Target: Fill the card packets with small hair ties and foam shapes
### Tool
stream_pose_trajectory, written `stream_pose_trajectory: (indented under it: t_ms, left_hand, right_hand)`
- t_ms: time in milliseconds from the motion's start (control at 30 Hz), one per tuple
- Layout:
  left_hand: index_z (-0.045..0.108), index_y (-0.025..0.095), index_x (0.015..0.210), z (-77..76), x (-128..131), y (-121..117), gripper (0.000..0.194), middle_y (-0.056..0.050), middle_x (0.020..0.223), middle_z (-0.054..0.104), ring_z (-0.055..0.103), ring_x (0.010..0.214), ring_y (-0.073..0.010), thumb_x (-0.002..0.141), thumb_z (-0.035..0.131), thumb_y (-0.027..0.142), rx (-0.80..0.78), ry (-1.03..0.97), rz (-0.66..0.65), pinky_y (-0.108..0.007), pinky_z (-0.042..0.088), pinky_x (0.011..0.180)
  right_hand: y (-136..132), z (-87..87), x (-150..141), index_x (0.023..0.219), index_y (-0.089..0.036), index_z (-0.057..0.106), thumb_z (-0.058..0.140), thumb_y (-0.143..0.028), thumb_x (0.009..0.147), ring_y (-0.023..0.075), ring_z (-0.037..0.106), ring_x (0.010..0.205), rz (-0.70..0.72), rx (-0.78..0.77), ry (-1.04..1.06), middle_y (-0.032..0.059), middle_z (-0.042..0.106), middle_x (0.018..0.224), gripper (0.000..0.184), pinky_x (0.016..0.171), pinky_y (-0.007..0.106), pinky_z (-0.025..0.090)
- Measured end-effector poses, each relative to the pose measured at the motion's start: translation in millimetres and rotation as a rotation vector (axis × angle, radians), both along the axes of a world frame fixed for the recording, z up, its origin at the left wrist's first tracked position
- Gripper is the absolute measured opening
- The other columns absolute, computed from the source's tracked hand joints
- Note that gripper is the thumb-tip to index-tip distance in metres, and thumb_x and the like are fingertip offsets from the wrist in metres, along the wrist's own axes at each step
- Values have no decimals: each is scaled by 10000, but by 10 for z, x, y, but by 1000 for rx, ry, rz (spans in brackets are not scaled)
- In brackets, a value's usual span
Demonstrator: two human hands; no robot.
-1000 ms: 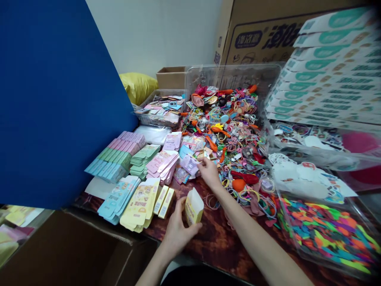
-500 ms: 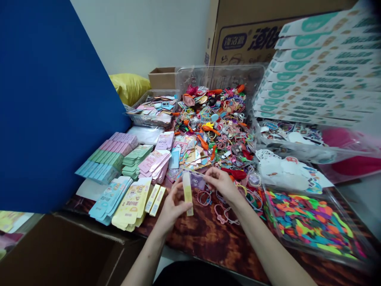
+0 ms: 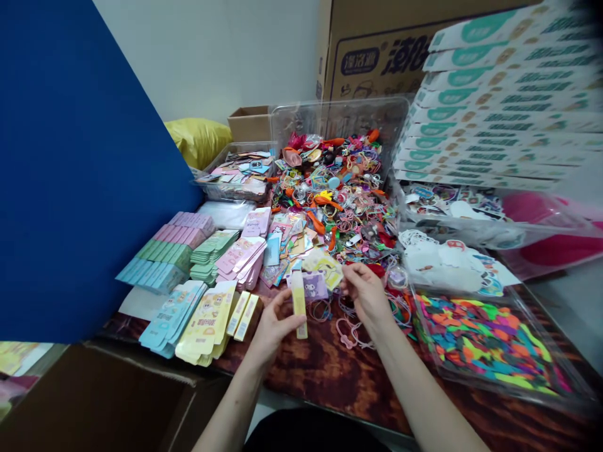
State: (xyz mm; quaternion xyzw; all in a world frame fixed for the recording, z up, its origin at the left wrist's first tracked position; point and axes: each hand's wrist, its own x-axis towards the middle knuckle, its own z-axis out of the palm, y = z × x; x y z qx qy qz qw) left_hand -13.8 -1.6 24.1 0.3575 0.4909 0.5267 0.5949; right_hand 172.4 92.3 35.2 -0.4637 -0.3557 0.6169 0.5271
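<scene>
This looks like a cramped stockroom or packing room, crowded with small goods in bulk. A brown patterned tabletop (image 3: pixel 330 370) carries a clear plastic tub (image 3: pixel 339 116) heaped with coloured elastic loops and balloons, beside rows of flat pastel paper boxes (image 3: pixel 155 263). Stacks of flat white-and-teal printed cartons (image 3: pixel 499 94) rise at the right. Behind, a large brown corrugated carton (image 3: pixel 377 56) with dark blue lettering, a small open cardboard box (image 3: pixel 249 123) and a yellow plastic sack (image 3: pixel 195 141) stand against a plain white wall (image 3: pixel 198 56).
</scene>
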Motion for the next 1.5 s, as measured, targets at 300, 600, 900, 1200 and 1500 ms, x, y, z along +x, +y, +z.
stream_pose_trajectory:
  t_ms: [300,600,900,1200,1500]
  left_hand:
    - [549,235,1291,42,-79,185,658,-117,1474,429,409,1376,-317,681,794,207,266,699,116,-467,361,1127]
    - [484,224,1330,-3,-14,-113,655,-102,1322,553,487,1271,-286,720,688,97,295,929,-149,-470,381,1095]
    - [457,248,1338,-58,94,-306,700,-90,1316,565,524,1219,-282,702,709,102,255,863,-306,-442,427,1040]
    - [481,238,1301,-96,26,-299,677,-83,1283,571,539,1199,-274,685,722,96,212,828,-241,-430,407,1053]
    - [478,220,1298,-150,43,-244,674,-85,1300,569,541,1219,-276,683,729,108,193,755,-181,-430,407,1061]
  right_hand:
    - [-38,251,356,719,-219,558,842,-497,612,77,445,352,-82,43,-74,-60,543,436,412,337,174,310]
    - [-183,406,435,683,-217,553,668,-371,806,110,470,476,395,287,-648,-45,545,566,229,439,219,336]
    - [-543,212,224,692,-211,537,628,-293,851,154,520,644,433,378,-779,-22,570,679,201,603,264,384]
    - [-182,1,224,765,-199,592,484,-272,930,188,615,768,269,363,-1116,23,654,776,210,742,286,463]
    - [514,-203,-301,779,-102,707,723,-152,715,388,524,1168,178,206,-1263,252,674,1085,83,943,446,398]
